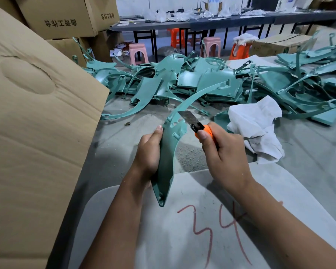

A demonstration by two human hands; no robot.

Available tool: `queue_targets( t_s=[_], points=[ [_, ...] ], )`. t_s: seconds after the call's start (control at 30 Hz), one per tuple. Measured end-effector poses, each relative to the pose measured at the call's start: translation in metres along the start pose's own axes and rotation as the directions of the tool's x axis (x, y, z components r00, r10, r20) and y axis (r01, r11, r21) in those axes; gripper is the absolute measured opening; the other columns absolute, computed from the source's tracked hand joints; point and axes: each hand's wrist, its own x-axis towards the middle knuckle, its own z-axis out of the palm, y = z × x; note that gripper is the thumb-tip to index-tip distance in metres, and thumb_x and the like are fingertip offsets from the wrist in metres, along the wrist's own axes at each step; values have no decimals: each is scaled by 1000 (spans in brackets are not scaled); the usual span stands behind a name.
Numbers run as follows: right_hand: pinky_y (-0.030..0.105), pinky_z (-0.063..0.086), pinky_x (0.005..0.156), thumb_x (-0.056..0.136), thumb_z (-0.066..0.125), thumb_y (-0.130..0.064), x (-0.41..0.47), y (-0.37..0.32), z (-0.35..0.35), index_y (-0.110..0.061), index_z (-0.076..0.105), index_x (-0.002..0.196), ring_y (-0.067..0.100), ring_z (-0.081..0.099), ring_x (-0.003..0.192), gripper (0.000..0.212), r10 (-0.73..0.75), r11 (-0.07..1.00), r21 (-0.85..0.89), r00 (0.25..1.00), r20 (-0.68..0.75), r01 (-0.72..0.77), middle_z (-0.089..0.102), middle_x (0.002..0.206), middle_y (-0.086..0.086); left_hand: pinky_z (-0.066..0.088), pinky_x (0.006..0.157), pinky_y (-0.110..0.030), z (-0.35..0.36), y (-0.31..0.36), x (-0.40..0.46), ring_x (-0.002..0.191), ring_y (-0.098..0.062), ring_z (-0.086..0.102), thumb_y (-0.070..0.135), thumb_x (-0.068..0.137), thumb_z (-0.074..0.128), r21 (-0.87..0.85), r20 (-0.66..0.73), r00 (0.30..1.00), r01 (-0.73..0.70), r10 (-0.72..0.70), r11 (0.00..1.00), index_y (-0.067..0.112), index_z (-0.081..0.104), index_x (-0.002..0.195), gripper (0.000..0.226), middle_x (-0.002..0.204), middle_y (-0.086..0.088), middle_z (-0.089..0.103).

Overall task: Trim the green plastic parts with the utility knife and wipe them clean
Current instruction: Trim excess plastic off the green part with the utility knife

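**Blade against the green part's upper edge**

We see the left hand (148,152) wrapped around the lower half of a long, curved green plastic part (166,162), thumb pressed along its outer edge, holding it upright over a pale grey board (182,230) marked "34" in red. The part's pointed lower tip hangs just above the board, and its thin upper arm arcs away to the right towards the heap behind

The right hand (224,152) is clamped on the orange handle of a utility knife (197,124), thumb on top of the handle. The bare blade points up and left, its end touching the part's inner edge near the small pegs

Just right of the knife hand, a crumpled white cloth (258,129) lies on the grey work surface (308,148). Behind it, a wide pile of green parts (192,80) spreads across the surface. A large cardboard box (37,113) fills the left side, with more boxes stacked behind it. Pink and orange stools (138,53) stand in the background near long dark tables
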Motion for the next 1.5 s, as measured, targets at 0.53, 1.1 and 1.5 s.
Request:
queue_targets(
  t_s=[0.53,1.1,1.5],
  points=[
    [47,37,48,108,45,-37,-2,-4,-1,-4,50,74,29,46,49,48,-10,980,198,998,69,-4,48,57,9,36,42,-19,5,5,-6,42,-7,47,46,107,39,97,-255,967,51,-25,994,17,60,52,65,45,11,51],
    [29,28,49,108,47,-37,2,0,-2,-11,43,73,15,39,49,44,-79,997,13,996,-38,80,40,57,-3,46,68,-36,1,3,0,75,-26,60,48,103,40,88,-460,886,104,-52,991,16,59,72,49,74,-5,63],
    [23,25,49,106,54,-34,6,-6,-5,-22,41,74,11,38,46,36,-217,975,77,965,146,207,32,56,-14,47,71,-35,0,7,1,72,-24,58,47,102,43,40,-480,870,150,-112,988,12,62,81,45,72,-2,61]
  ],
)
